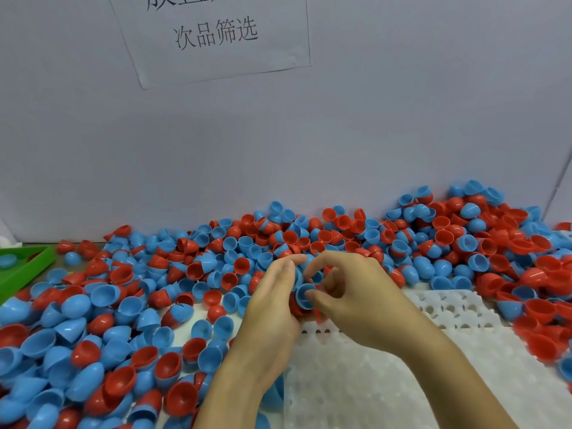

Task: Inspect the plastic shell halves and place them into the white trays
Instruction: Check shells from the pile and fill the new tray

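Head view: our left grip (272, 292) cups several shell halves while our right grip (337, 289) pinches a blue shell half (305, 295) for inspection, we judge. Next, it needs seating in the white tray (387, 385) at five o'clock; the pile (173, 289) spreads nine through two.
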